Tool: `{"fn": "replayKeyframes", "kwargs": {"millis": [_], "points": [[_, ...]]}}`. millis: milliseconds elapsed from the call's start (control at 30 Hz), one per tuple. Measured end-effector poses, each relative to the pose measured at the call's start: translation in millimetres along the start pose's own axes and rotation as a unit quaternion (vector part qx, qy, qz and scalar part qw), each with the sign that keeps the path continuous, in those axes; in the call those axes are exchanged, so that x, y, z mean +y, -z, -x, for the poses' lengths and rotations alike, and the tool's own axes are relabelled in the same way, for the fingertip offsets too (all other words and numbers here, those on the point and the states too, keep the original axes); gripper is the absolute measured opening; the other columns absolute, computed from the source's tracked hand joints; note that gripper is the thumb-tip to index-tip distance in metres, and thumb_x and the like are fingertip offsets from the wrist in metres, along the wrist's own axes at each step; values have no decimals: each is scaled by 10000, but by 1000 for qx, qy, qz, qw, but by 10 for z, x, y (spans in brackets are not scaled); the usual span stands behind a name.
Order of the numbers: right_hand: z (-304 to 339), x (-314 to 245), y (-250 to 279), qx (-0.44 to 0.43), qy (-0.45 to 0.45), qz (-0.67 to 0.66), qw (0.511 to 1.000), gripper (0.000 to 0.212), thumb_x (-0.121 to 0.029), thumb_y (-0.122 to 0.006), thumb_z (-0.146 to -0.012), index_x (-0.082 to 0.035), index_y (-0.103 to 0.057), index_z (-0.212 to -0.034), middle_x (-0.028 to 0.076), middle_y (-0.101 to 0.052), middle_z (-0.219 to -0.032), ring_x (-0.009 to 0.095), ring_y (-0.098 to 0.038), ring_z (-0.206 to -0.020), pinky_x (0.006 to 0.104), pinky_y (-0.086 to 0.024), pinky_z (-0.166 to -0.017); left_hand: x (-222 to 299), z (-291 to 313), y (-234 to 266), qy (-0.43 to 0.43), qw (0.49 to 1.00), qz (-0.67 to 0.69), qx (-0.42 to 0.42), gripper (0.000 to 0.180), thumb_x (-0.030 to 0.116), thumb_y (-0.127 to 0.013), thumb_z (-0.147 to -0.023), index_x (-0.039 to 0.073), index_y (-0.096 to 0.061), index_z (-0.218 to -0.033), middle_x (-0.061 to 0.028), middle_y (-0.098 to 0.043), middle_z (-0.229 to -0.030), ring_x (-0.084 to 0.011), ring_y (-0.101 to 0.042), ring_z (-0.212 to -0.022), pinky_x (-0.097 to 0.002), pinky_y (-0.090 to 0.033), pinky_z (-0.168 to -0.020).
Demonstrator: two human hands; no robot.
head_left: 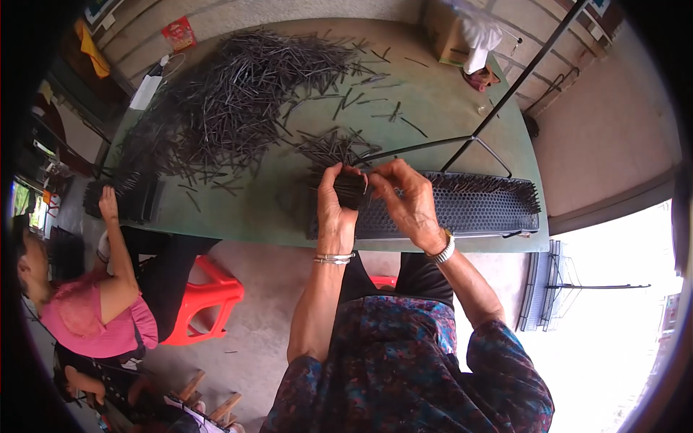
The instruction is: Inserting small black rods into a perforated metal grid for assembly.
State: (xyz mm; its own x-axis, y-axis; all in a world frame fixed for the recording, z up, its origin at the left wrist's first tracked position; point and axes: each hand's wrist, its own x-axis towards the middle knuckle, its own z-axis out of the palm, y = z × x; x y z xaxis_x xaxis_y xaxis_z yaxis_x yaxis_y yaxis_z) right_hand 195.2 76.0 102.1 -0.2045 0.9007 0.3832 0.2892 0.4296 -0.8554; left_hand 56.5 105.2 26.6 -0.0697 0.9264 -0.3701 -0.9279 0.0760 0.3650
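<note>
Standing in tray (433, 216): dark sticks (482, 186)

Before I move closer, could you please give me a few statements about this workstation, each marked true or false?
1. The perforated tray lies on the green tabletop. True.
2. Every hole in the perforated tray is filled. False: many holes are bare.
3. The left hand holds a bundle of dark sticks. True.
4. The left wrist is bare. False: silver bangles circle it.
5. The right hand is at the bundle's right side. True.
</note>
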Motion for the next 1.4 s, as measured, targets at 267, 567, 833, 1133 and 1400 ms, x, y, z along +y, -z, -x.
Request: {"fn": "replayKeyframes", "kwargs": {"millis": [267, 567, 833, 1133, 1400], "points": [[-6, 399, 296, 137, -59, -51, 988, 122, -11, -604, -923, 21, -540, -1022, 62, -642, -869, 110, -646, -722, 229, -503, -666, -10, 456, -6, 100, 995, 10, 6, 122, 170, -680, -866, 77, -619, -915, -65, -669, -861, -260, -662, -938, -623, -485, -929], [9, 743, 150, 148, -48, -4, 988, 73, 7, -609, -909, -2, -552, -954, 38, -637, -812, 95, -649, -723, 236, -512, -655, -396, 864, 79, 130, 980, -152, 7, 144, 147, -692, -841, 8, -656, -854, -87, -657, -755, -181, -650, -653, -345, -571, -584], [38, 777, 191, 88, 72, 250, 962, 124, -102, -698, -839, -47, -672, -948, 98, -615, -792, 214, -625, -672, 306, -484, -611, -485, 951, 81, 104, 973, -206, 2, 135, 126, -697, -838, -4, -659, -836, -91, -655, -695, -172, -635, -576, -301, -539, -529], [202, 432, 466, -143, -127, 17, 981, 193, -156, -680, -865, 17, -669, -950, 107, -653, -785, 127, -608, -657, 280, -478, -590, -488, 986, 83, 101, 970, -223, -11, 122, 101, -686, -839, -11, -656, -878, -94, -669, -709, -176, -652, -592, -294, -546, -541], [42, 406, 506, 114, -42, 134, 984, 64, -63, -599, -906, -5, -597, -932, 57, -625, -718, 107, -602, -582, 260, -471, -542, -505, 974, 62, 134, 966, -222, 16, 105, 92, -693, -833, 3, -653, -871, -94, -672, -708, -177, -661, -600, -287, -555, -550]]}}
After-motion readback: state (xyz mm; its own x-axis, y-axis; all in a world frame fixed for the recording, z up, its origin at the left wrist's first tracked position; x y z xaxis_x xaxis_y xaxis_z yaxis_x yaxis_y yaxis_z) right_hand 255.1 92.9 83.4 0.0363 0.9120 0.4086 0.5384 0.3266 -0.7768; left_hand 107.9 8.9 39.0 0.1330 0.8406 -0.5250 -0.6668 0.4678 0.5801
